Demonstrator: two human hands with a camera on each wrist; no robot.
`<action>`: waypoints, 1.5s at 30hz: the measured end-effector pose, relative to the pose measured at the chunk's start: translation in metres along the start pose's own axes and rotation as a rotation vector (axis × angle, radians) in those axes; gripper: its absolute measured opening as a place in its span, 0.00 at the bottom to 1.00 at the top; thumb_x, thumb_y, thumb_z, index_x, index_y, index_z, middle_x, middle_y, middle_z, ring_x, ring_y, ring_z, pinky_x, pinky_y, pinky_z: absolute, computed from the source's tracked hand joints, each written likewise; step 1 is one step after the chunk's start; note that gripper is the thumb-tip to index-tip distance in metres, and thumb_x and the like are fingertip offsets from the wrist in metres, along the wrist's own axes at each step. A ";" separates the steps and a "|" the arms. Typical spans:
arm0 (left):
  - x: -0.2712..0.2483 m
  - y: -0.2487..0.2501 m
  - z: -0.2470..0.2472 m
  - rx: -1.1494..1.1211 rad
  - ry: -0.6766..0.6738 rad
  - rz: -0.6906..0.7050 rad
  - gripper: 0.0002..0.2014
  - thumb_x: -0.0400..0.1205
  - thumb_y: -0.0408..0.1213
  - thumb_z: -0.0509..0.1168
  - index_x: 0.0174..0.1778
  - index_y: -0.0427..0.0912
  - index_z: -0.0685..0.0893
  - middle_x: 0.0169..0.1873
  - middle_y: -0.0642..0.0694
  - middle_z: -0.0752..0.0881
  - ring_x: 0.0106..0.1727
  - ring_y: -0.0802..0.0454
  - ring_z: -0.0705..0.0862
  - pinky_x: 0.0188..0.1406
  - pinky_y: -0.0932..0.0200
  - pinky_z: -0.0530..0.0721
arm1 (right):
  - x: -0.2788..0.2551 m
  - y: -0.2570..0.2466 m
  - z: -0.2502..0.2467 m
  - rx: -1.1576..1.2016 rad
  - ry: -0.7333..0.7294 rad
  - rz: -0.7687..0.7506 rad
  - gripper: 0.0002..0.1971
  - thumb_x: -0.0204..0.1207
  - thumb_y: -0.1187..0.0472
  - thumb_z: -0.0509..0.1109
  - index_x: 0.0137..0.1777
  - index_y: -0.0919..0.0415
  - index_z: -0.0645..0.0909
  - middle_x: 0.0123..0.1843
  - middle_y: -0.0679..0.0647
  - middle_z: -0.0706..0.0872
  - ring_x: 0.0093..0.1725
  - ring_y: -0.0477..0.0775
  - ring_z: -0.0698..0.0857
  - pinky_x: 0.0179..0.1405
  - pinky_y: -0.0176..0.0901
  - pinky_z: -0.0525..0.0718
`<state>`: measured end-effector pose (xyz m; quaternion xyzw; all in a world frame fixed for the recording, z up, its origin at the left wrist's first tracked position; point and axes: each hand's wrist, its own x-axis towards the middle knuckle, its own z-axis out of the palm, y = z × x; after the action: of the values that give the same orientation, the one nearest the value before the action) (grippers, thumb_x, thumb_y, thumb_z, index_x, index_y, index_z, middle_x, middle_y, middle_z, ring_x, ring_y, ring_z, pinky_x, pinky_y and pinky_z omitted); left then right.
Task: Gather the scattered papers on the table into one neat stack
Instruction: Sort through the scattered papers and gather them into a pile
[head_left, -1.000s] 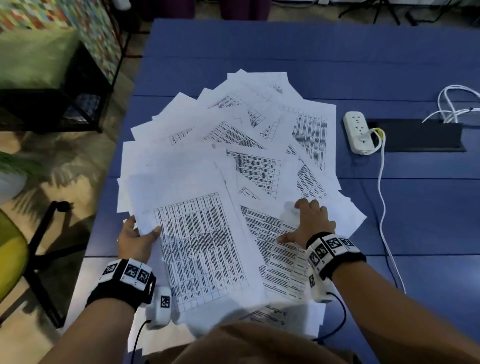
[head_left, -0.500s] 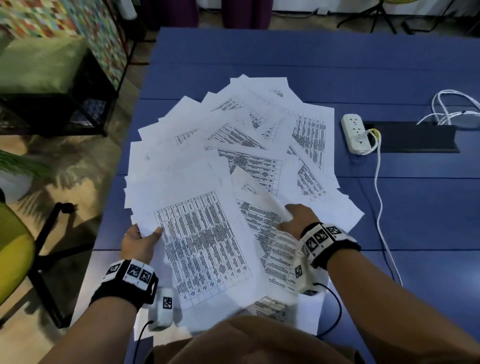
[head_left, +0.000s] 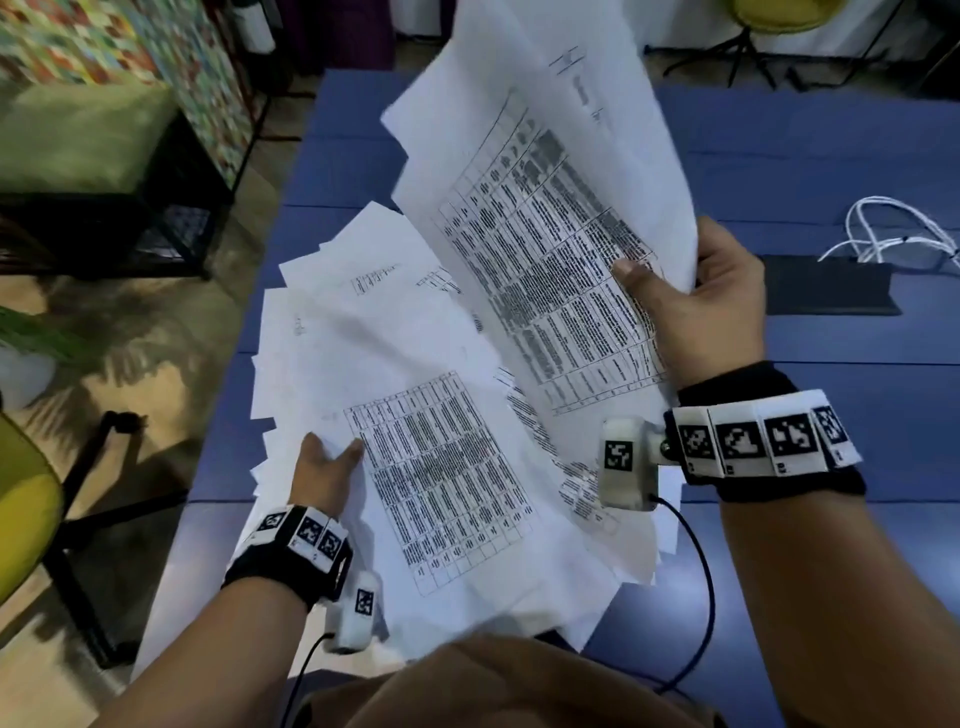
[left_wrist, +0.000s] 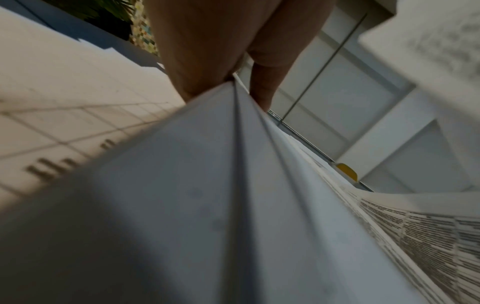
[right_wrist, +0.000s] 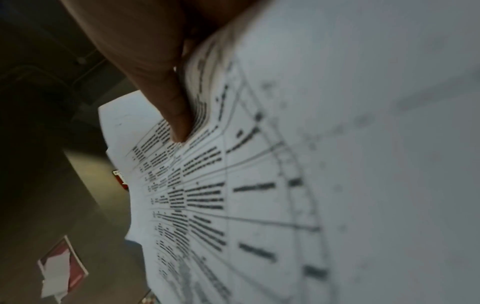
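Since 0.5 s ago, the right hand (head_left: 711, 301) has lifted a bundle of white printed paper sheets (head_left: 550, 208) high above the blue desk (head_left: 831, 145), its thumb curled over their edge. Left hand (head_left: 319, 475) pinches the lower fan of white printed papers (head_left: 415, 467), thumb on top, low over the near left part of the desk.

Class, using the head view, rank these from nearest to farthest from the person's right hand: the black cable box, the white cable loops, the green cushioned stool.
From the right hand:
1. Black cable box, just right of the hand on the table.
2. White cable loops, beyond the box at the right edge.
3. Green cushioned stool, far left, off the table.
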<state>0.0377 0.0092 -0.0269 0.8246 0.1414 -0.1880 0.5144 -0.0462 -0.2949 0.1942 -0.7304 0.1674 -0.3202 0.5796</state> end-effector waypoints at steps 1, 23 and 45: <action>0.003 -0.002 0.001 0.024 -0.023 -0.009 0.21 0.82 0.43 0.70 0.40 0.37 0.63 0.34 0.43 0.66 0.42 0.42 0.72 0.43 0.49 0.69 | 0.000 0.000 0.000 0.056 0.011 0.024 0.15 0.70 0.74 0.75 0.48 0.54 0.82 0.44 0.49 0.90 0.43 0.45 0.88 0.43 0.39 0.86; 0.002 0.001 0.015 -0.107 -0.116 0.030 0.33 0.73 0.24 0.77 0.73 0.36 0.72 0.63 0.41 0.82 0.61 0.46 0.81 0.66 0.49 0.77 | -0.045 0.177 0.005 -1.057 -0.404 0.524 0.45 0.59 0.40 0.81 0.74 0.52 0.68 0.70 0.57 0.72 0.71 0.60 0.71 0.64 0.57 0.77; 0.014 -0.012 -0.004 -0.461 0.056 -0.141 0.33 0.70 0.23 0.77 0.71 0.38 0.75 0.66 0.40 0.83 0.66 0.40 0.81 0.72 0.36 0.75 | 0.065 0.178 0.030 -1.178 -0.919 0.499 0.15 0.67 0.59 0.76 0.38 0.60 0.69 0.39 0.54 0.75 0.40 0.57 0.79 0.28 0.38 0.71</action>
<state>0.0460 0.0189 -0.0409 0.6784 0.2519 -0.1633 0.6706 0.0441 -0.3616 0.0382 -0.9174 0.2120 0.2948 0.1631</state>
